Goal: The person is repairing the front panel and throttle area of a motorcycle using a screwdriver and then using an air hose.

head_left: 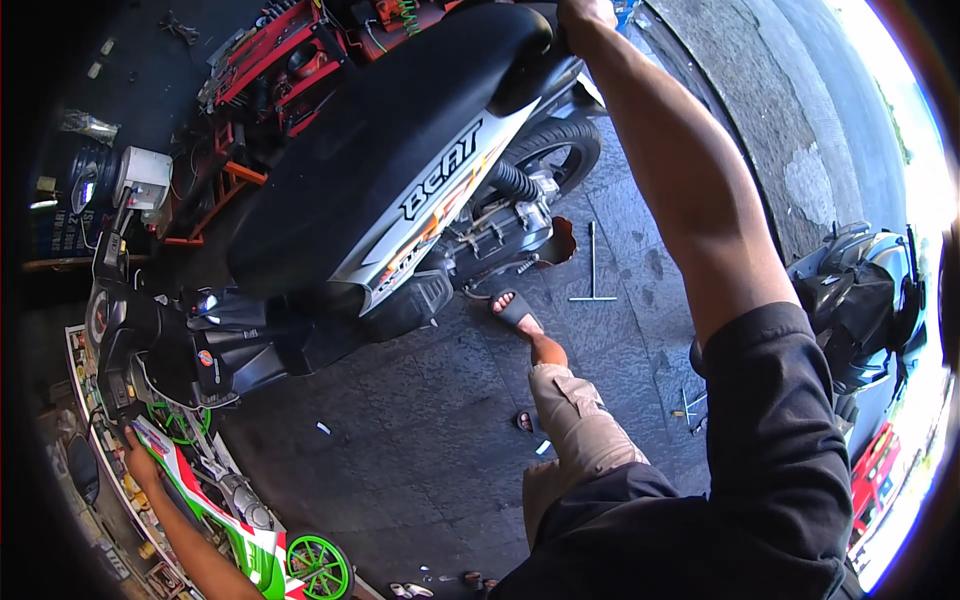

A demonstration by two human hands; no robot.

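Note:
A black and white scooter (pixel 400 150) stands across the upper left, its long black seat facing up. My left hand (pixel 142 460) is closed around the near handlebar grip at the lower left. With my arm stretched far forward, my right hand (pixel 588 16) is closed at the scooter's tail, on what looks like the rear grab rail; its fingers are partly hidden at the picture's upper edge. My sandalled foot (pixel 515 308) is beside the scooter's stand, below the engine (pixel 510 235). The rear wheel (pixel 560 155) shows behind the engine.
A T-handle wrench (pixel 593 270) lies on the dark tiled floor (pixel 400 440). Another T-shaped tool (pixel 688 408) lies farther right. Red tool racks (pixel 290 60) stand beyond the seat. A green-wheeled motorbike shape (pixel 240 530) is at lower left, and another scooter (pixel 865 300) stands at right.

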